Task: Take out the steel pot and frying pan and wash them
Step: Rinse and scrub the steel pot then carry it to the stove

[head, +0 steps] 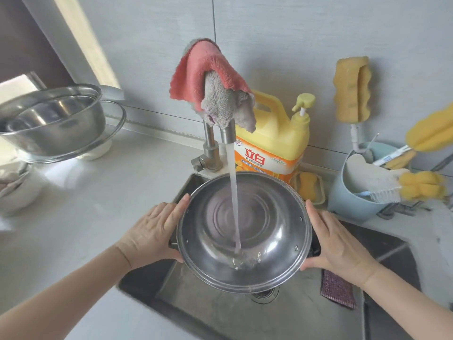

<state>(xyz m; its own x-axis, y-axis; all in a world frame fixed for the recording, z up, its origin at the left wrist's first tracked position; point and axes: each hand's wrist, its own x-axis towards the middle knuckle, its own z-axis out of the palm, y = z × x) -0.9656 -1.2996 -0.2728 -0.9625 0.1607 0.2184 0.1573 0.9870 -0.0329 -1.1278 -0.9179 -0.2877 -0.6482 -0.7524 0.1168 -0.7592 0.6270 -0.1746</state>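
A round steel pot (264, 217) is held over the sink (220, 312), tilted toward me, with its open inside facing up. Water runs from the tap (227, 134) into it and pools at the lower side. My left hand (154, 231) grips the pot's left rim and side handle. On the opposite side my right hand (338, 244) holds the right rim and handle. No frying pan is in view.
A pink and grey cloth (210, 82) hangs over the tap. Yellow detergent bottle (274, 143) stands behind the sink. Blue caddy (355, 202) with brushes and sponges is at right. Stacked steel bowls (54, 121) sit on the left counter. A purple scrub pad (337, 290) lies on the sink's right edge.
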